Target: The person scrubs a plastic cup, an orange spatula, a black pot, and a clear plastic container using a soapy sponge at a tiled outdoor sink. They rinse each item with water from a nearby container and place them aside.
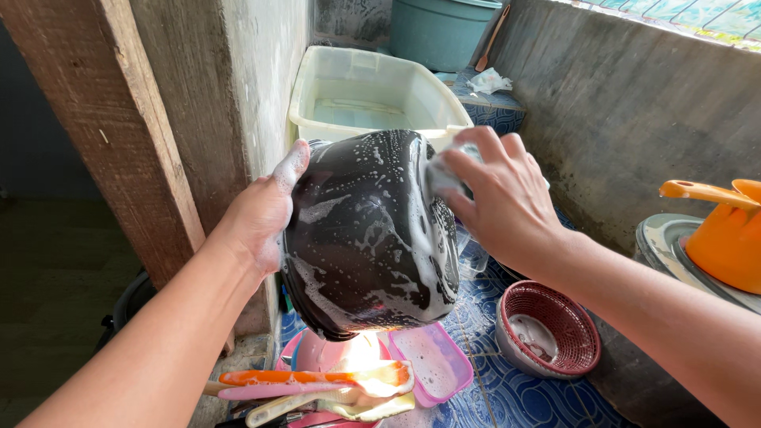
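We note the left hand [265, 218] clamped on the rim of a black soapy pot [369, 234], thumb up over the edge, holding it tilted in the air with its base toward us. The right hand [499, 198] presses a pale sponge [442, 174] against the pot's upper side, fingers curled around it. Beyond the grip stands a white plastic tub [372, 91] holding water, and behind that a teal bucket [440, 28]. Below the pot lie a pink lidded container [432, 361] and orange-handled utensils [317, 384] on a blue patterned tile surface [515, 396]. To the right of the grip sits a red woven basket [551, 325]; farther right, an orange jug [725, 234]. Bare concrete walls [626, 103] enclose the area.
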